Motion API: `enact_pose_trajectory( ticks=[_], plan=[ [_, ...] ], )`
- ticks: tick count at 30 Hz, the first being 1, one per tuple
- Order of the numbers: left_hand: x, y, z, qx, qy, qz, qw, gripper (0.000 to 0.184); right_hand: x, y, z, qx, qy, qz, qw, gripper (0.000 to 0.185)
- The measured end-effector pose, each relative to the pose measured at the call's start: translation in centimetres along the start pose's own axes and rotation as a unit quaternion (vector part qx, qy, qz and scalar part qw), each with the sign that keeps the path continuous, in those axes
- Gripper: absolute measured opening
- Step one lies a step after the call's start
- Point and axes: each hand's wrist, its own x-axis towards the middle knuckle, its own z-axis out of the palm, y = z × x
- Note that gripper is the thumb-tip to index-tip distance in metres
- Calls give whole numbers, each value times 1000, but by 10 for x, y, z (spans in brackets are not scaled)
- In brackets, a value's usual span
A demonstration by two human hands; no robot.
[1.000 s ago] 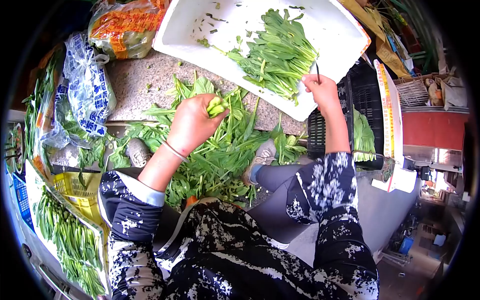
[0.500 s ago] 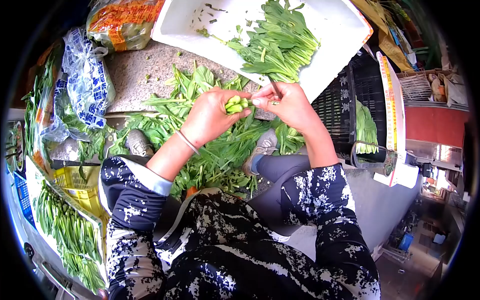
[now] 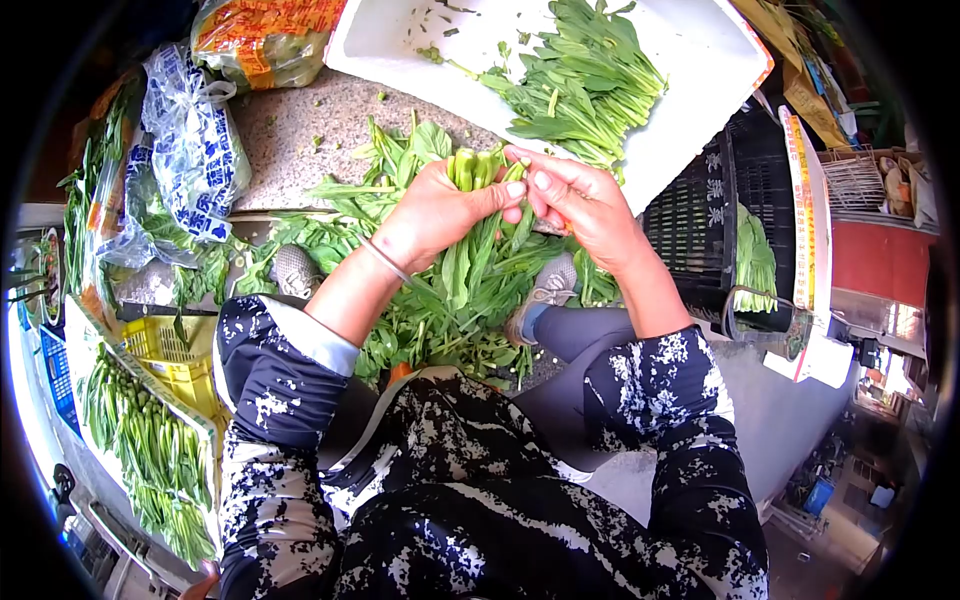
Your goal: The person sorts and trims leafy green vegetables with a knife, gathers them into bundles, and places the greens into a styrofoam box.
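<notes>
My left hand [image 3: 432, 218] is closed round a small bunch of leafy greens [image 3: 470, 170], the pale cut stem ends pointing up and the leaves hanging below the fist. Beside it, touching, my right hand [image 3: 592, 212] has its thumb and fingers pinched together at a green stem [image 3: 518, 172] on the bunch's right side. No blade shows in the right hand now. Beneath both hands lies a heap of loose greens [image 3: 455, 300], between my shoes. Just beyond, a white foam box [image 3: 690, 120] holds a pile of trimmed greens [image 3: 590, 85], stems toward me.
Plastic bags of vegetables [image 3: 195, 150] stand at the left. A yellow crate [image 3: 175, 350] and a box of lined-up green stalks [image 3: 140, 450] are at lower left. To the right is a black crate [image 3: 690, 220] with greens inside. Scraps dot the stone slab [image 3: 300, 130].
The bunch in my left hand has turned, with stem ends now upright and leaves showing below. The dark blade-like piece at my right hand is out of sight. The view has shifted slightly.
</notes>
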Motion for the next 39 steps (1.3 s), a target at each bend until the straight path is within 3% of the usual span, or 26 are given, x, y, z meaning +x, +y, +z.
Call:
enact_pose_trajectory(
  ticks=[8,10,12,14,16,19,23,26,28,30,32,34,35,39],
  plan=[
    [0,-1,-5,29,-16,-29,999,19,9,10,-12,-83,40,-3,996,33],
    [-2,2,-5,29,-22,-25,999,19,21,16,-41,-65,75,119,988,36],
    [-4,4,-4,57,0,-36,998,19,42,43,-84,-133,220,126,958,44],
    [-3,1,-5,52,2,-41,998,18,55,71,-120,-245,365,93,893,52],
    [-5,0,-5,75,8,-23,997,15,61,118,-170,-428,393,110,807,42],
    [-3,-6,-11,100,4,-19,995,14,59,115,-167,-527,315,198,764,30],
    [-2,-3,-11,109,48,-26,993,13,61,106,-154,-510,339,242,753,26],
    [-2,-2,-14,207,91,-32,974,16,62,104,-163,-517,359,186,754,23],
    [1,-8,-21,259,104,-9,960,16,59,83,-158,-496,379,98,775,18],
    [0,-10,-22,433,145,78,886,15,59,64,-144,-347,348,24,871,20],
    [0,-9,-18,461,171,104,865,15,39,16,-88,-321,295,-43,899,21],
    [-1,-5,-13,469,184,248,827,16,17,-11,-39,-301,243,-60,920,20],
    [-5,3,-6,448,172,216,850,19,6,-23,-16,-306,223,-57,924,20],
    [-7,4,-5,451,124,242,850,23,-7,-13,18,-214,153,-8,965,18]
  ],
)
